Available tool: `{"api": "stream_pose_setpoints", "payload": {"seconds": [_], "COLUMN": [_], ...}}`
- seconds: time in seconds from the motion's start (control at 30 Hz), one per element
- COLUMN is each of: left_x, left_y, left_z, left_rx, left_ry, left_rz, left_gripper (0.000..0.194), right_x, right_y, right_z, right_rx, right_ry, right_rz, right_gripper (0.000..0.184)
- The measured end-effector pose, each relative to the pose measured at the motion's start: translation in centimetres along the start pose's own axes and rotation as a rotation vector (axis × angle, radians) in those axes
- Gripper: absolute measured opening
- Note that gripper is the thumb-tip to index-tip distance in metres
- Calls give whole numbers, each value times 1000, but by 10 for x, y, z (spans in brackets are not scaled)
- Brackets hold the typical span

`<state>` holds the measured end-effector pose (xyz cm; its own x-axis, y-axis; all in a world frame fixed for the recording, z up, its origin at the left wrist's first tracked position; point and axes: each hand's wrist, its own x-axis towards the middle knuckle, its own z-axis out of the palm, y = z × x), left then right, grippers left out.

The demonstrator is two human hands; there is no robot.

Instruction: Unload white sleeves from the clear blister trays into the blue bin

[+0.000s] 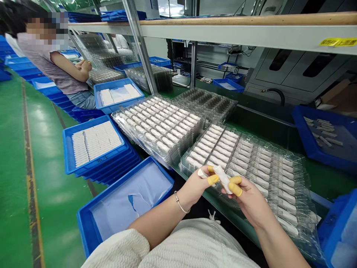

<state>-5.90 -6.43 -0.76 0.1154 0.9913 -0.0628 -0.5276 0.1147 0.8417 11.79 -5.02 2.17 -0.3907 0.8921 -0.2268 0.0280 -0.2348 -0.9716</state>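
Yellow finger covers sit on the fingertips of both hands. My left hand (pixel 199 184) is closed around a short white rod-shaped piece (pixel 202 174), whose rounded end sticks out by the fingers. My right hand (pixel 245 193) pinches another white rod-shaped piece (pixel 222 178), tilted, between thumb and fingers; its upper end meets the left fingertips. Both hands are just above the near edge of a clear plastic tray (pixel 192 169), whose left columns hold rows of similar white pieces. More clear trays lie over its right side.
A stack of filled clear trays (pixel 167 149) stands left of the hands. Blue bins (pixel 92 214) with a paper lining and with white pieces (pixel 65 149) stand left. Another blue bin (pixel 301 149) is at right. A shelf beam (pixel 251 35) crosses above. A co-worker (pixel 55 67) sits far left.
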Motion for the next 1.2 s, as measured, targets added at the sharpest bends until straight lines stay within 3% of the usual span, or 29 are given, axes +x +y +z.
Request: {"api": "stream_pose_setpoints", "payload": {"seconds": [0.13, 0.27, 0.5, 0.67, 0.83, 0.97, 1.07, 1.2], "left_x": [0, -2, 3, 5, 8, 10, 11, 12], "left_y": [-3, -3, -8, -16, -19, -8, -2, -4], "left_z": [2, 7, 14, 22, 21, 12, 1, -7], "left_rx": [-57, -76, 29, 47, 44, -11, 10, 22], "left_ry": [18, 25, 122, 122, 86, 214, 265, 248], "left_rz": [-10, -4, -16, -73, -88, 23, 119, 144], "left_gripper": [35, 35, 44, 48, 45, 44, 38, 32], "right_x": [0, -1, 1, -6, -9, -8, -7, -7], "right_y": [7, 18, 42, 35, 17, 4, 4, 11], "right_z": [-2, -8, -34, -32, -49, -82, -97, -91], "right_rx": [249, 239, -374, -779, -971, -1138, -1234, -1331], "right_ry": [-27, -53, 212, 268, 294, 396, 308, 101], "right_rz": [185, 210, -129, -335, -279, -158, -188, -282], "right_gripper": [34, 34, 47, 33, 31, 35, 28, 20]}}
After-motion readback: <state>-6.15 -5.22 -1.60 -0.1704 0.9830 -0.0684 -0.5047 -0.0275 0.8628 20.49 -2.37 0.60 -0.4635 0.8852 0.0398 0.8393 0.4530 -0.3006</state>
